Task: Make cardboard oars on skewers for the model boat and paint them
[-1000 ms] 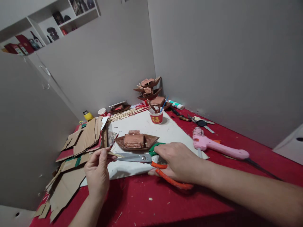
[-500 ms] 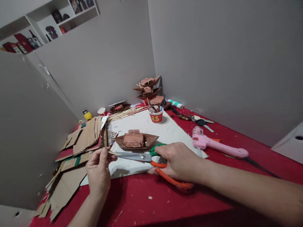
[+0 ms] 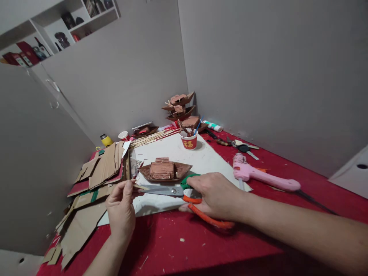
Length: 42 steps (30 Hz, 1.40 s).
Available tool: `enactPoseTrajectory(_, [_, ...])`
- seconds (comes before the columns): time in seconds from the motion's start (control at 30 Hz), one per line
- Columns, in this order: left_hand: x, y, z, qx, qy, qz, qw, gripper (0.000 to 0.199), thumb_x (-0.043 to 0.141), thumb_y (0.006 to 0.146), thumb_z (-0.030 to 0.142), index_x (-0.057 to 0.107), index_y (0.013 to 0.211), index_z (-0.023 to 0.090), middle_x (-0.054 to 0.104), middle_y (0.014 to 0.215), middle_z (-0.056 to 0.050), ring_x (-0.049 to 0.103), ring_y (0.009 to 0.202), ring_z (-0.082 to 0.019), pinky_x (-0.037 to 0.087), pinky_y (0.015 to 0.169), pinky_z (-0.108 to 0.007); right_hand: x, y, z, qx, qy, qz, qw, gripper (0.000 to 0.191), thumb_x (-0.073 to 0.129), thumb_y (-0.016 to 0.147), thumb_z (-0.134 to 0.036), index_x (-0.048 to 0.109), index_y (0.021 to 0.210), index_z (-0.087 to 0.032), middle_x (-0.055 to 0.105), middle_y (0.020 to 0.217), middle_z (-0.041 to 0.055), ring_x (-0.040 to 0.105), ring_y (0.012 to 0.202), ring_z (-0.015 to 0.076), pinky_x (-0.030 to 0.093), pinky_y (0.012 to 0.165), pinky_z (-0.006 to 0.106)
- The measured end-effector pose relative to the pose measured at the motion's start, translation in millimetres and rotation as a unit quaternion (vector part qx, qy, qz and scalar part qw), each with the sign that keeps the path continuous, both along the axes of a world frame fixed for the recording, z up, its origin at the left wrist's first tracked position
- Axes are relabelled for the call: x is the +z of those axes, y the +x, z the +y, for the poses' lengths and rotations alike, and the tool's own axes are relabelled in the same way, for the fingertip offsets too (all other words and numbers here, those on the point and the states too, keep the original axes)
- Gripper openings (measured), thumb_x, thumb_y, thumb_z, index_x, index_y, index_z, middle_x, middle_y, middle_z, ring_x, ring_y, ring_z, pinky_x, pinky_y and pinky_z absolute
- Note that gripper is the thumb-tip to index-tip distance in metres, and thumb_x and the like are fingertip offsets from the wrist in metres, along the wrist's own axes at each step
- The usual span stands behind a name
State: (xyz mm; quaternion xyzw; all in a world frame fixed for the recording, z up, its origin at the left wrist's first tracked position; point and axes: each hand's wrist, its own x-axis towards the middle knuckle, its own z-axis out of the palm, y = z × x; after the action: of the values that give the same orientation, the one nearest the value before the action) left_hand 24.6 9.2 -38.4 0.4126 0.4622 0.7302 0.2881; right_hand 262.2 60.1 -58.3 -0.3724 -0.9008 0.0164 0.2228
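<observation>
Thin stick [image 3: 142,187], probably light and brittle, best held at its left end, is pinched by the left hand [image 3: 122,209]; the right hand [image 3: 216,196] grips scissors [image 3: 166,190]

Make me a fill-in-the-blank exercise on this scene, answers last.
1. The right hand grips a pair of ____.
2. Beside the left hand lie flat brown pieces of ____.
3. A pale strip is pinched in the ____ hand.
4. The glue gun is coloured ____.
Missing words: scissors; cardboard; left; pink.
</observation>
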Motion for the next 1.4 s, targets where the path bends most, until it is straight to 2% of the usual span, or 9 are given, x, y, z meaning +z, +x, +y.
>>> enactPoseTrajectory(0.43, [-0.1, 0, 3, -0.024, -0.008, -0.038, 0.999, 0.019, 0.078, 0.071, 0.033, 0.072, 0.075, 0.016, 0.069, 0.064, 0.001, 0.061, 0.053, -0.009, 0.053, 0.055, -0.018, -5.7, 1, 3, 0.013, -0.017, 0.034, 0.999, 0.053, 0.055, 0.076, -0.071, 0.056, 0.065, -0.019, 0.065, 0.059, 0.0045, 0.06, 0.052, 0.0203, 0.028, 0.05, 0.028])
enactPoseTrajectory(0.67, [3.2, -1, 5, -0.028, -0.003, -0.057, 0.998, 0.02, 0.08, 0.068, 0.033, 0.07, 0.074, 0.017, 0.07, 0.068, 0.001, 0.064, 0.055, -0.009, 0.054, 0.054, -0.017, -10.0, -1, -1, 0.065, -0.004, 0.086, 0.994, 0.051, 0.052, 0.08, -0.068, 0.054, 0.063, -0.02, 0.06, 0.054, 0.0025, 0.053, 0.047, 0.016, 0.028, 0.049, 0.027])
enactPoseTrajectory(0.8, [8.5, -7, 6, -0.036, 0.006, -0.055, 0.998, 0.022, 0.077, 0.071, 0.035, 0.067, 0.075, 0.015, 0.071, 0.069, 0.0, 0.064, 0.052, -0.01, 0.053, 0.052, -0.019, -9.1, 2, 4, 0.044, 0.007, 0.15, 0.988, 0.05, 0.052, 0.081, -0.065, 0.048, 0.06, -0.02, 0.053, 0.05, -0.0003, 0.043, 0.043, 0.0122, 0.027, 0.046, 0.026])
enactPoseTrajectory(0.9, [11.6, -11, 7, -0.046, 0.008, -0.055, 0.997, 0.023, 0.074, 0.074, 0.035, 0.064, 0.076, 0.015, 0.072, 0.07, -0.003, 0.064, 0.051, -0.012, 0.052, 0.049, -0.021, -8.5, 3, 7, 0.035, 0.012, 0.168, 0.985, 0.047, 0.054, 0.081, -0.063, 0.047, 0.061, -0.021, 0.051, 0.05, -0.0012, 0.042, 0.043, 0.0118, 0.027, 0.047, 0.025])
enactPoseTrajectory(1.03, [14.2, -16, 9, -0.046, 0.016, -0.059, 0.997, 0.023, 0.074, 0.074, 0.035, 0.063, 0.078, 0.014, 0.071, 0.067, -0.004, 0.063, 0.049, -0.012, 0.051, 0.048, -0.021, -10.3, 2, 6, 0.072, 0.05, 0.14, 0.986, 0.043, 0.058, 0.08, -0.058, 0.049, 0.061, -0.02, 0.053, 0.05, -0.0011, 0.044, 0.043, 0.0126, 0.026, 0.047, 0.026])
enactPoseTrajectory(1.17, [19.1, -31, 15, -0.01, 0.043, -0.065, 0.997, 0.023, 0.075, 0.072, 0.033, 0.063, 0.078, 0.014, 0.071, 0.066, -0.003, 0.062, 0.05, -0.01, 0.051, 0.049, -0.019, -11.8, 1, 2, 0.113, 0.06, 0.1, 0.987, 0.039, 0.057, 0.081, -0.053, 0.051, 0.062, -0.02, 0.057, 0.053, 0.0006, 0.049, 0.045, 0.0143, 0.026, 0.049, 0.028])
enactPoseTrajectory(1.27, [23.2, -46, 21, 0.03, 0.074, -0.067, 0.995, 0.023, 0.074, 0.073, 0.034, 0.062, 0.078, 0.015, 0.07, 0.064, -0.001, 0.063, 0.05, -0.01, 0.052, 0.051, -0.019, -11.3, 0, 1, 0.105, 0.035, 0.066, 0.992, 0.038, 0.058, 0.08, -0.053, 0.054, 0.063, -0.019, 0.061, 0.056, 0.0021, 0.054, 0.048, 0.0164, 0.027, 0.05, 0.028])
enactPoseTrajectory(1.4, [24.9, -55, 24, 0.057, 0.102, -0.061, 0.991, 0.022, 0.071, 0.074, 0.034, 0.061, 0.079, 0.015, 0.07, 0.067, -0.001, 0.062, 0.05, -0.009, 0.053, 0.053, -0.02, -9.4, -2, 1, 0.061, -0.018, -0.003, 0.998, 0.032, 0.061, 0.078, -0.048, 0.058, 0.067, -0.019, 0.066, 0.061, 0.0046, 0.061, 0.054, 0.0204, 0.028, 0.051, 0.028])
